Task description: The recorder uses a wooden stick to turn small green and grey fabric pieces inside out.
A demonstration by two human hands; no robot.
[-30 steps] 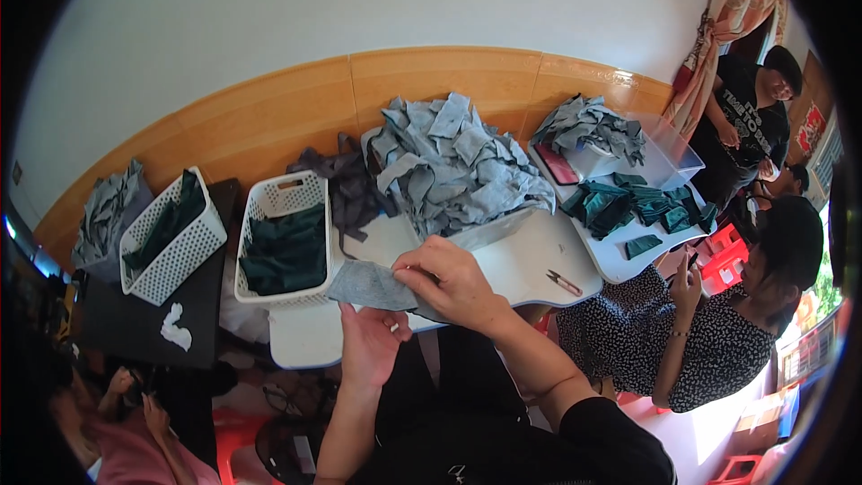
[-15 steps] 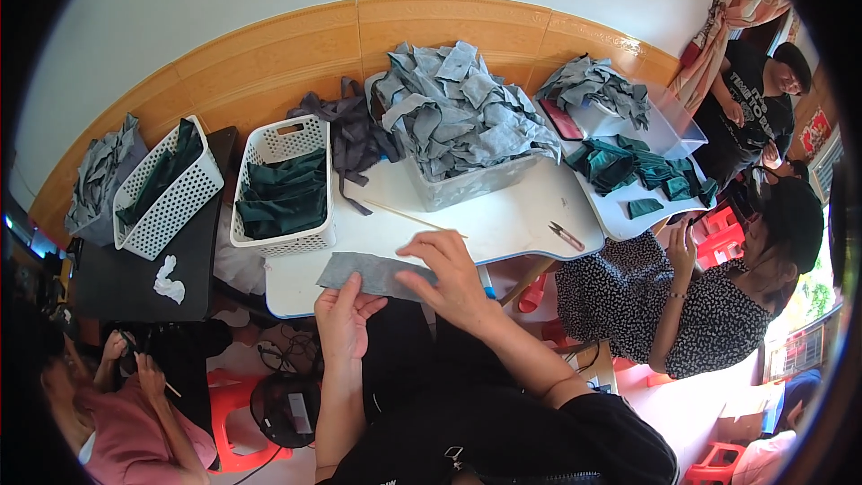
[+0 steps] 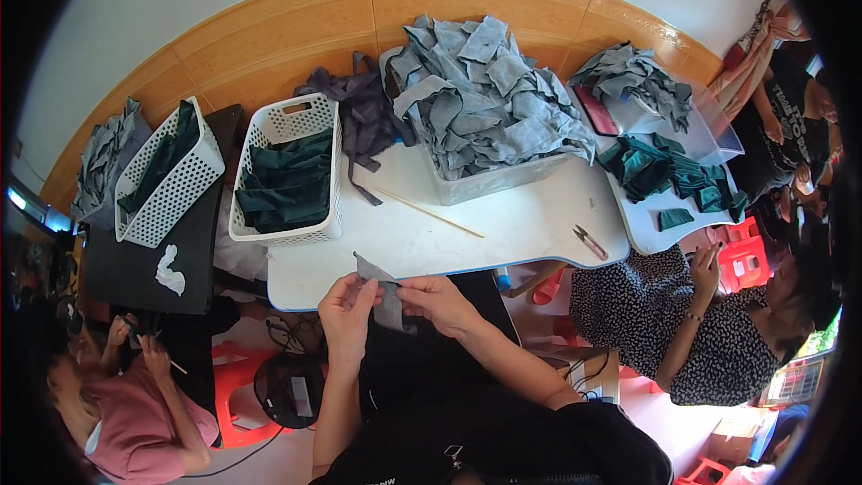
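Note:
A small grey fabric piece is held between both hands, just off the near edge of the white table. One pointed corner sticks up and the rest hangs down. My left hand is closed, pinching the cloth at its left side. From the other side my right hand pinches it too, fingers closed. Beyond them a thin wooden stick lies on the table. A white perforated basket with folded dark green velvet pieces stands to the left.
A clear bin heaped with grey fabric pieces stands at the back. Thread snips lie to the right, near green velvet pieces. A second white basket tilts on the black table. Seated people flank me on both sides.
My right hand has come down from above the cloth and now grips it. The fabric has gone from stretched flat sideways to folded and hanging. The view has shifted slightly.

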